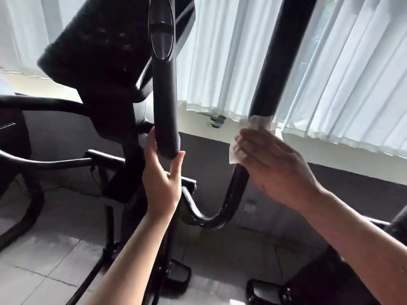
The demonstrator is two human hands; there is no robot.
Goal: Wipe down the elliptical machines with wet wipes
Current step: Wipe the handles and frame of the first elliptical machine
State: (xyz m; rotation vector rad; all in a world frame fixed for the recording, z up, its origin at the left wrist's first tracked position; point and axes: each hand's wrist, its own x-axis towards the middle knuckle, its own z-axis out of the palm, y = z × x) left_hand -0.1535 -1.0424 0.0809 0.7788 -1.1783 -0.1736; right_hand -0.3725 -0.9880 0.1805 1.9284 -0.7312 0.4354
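A: Status on the wipe-down, near to far?

B: Nearest, the pedals [176, 276] at the bottom are seen dark w/ no wipe near them; whether they're done can't be told. Floor tiles [44, 260] are seen under them.

A: Hands?

B: The left hand [161, 179] is cupped under the lower end of the left grip [164, 106], thumb on one side, fingers curled up round the other, so the bar is steadied. The right hand [273, 166] is pressed on the right bar [233, 194], fingers wrapped together round it, w/ the wipe [248, 126] pinned under them.

A: Where's the wipe exactly?

B: It's bunched between the fingers and the tube, just below the foam of the right grip [279, 51]; white edges are seen sticking out above and left of the knuckles.

A: So what's done?

B: Hard to judge. The curved tube below the hand is seen glossy w/ pale streaks, poss. wet, so that stretch is prob. being wiped now. Nothing is shown to prove either foam grip is done.

A: And left?

B: Likely most of it: the console [105, 45], the side rails [44, 104], the frame. No wipe marks are seen there, and the console is blurred. Farther back only the sill [198, 126] and curtains [341, 69] are seen, w/ small items on the sill too unclear to name.
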